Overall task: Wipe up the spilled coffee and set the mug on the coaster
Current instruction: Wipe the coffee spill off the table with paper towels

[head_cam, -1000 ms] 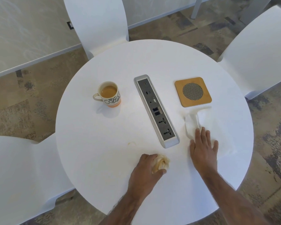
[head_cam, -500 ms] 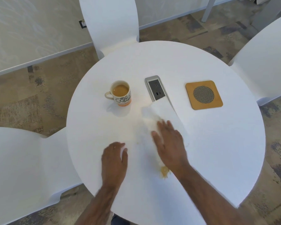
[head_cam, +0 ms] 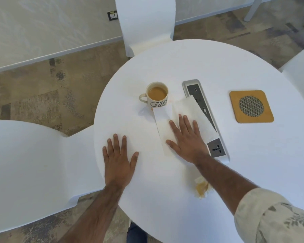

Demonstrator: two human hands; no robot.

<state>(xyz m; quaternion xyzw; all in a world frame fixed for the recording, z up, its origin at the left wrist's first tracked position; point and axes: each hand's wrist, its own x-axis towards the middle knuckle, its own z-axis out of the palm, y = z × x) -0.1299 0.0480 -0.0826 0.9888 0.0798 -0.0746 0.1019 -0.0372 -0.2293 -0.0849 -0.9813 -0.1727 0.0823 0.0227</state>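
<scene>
Up slides the paper towel (head_cam: 182,109) since half a second ago, pushed away from the near edge until its far-left corner meets the base of the mug (head_cam: 157,94). That mug, with coffee close to the brim, stands just left of the power strip (head_cam: 194,86), handle pointing left, and well apart from the coaster (head_cam: 251,106) out on the right, so it's not home yet. Right hand (head_cam: 186,139) lies flat on the towel, fingers straight and spread, pressing it to the worktop (head_cam: 200,64) and gripping nothing; the sheet drapes over the middle of the strip. Left hand (head_cam: 118,160) is flat too, fingers splayed on bare worktop near the left edge, bracing, holding nothing. Down beside the right forearm sits a brown, soaked wad (head_cam: 201,187). This looks like the wiping step, mopping up beside the mug; any wet patch under the sheet is hidden. Next, I'd judge, one more pass, then clear the towel and take the mug by its handle, carrying it level across the strip to the coaster, because that full it would slop easily. White chairs (head_cam: 144,23) ring the worktop.
</scene>
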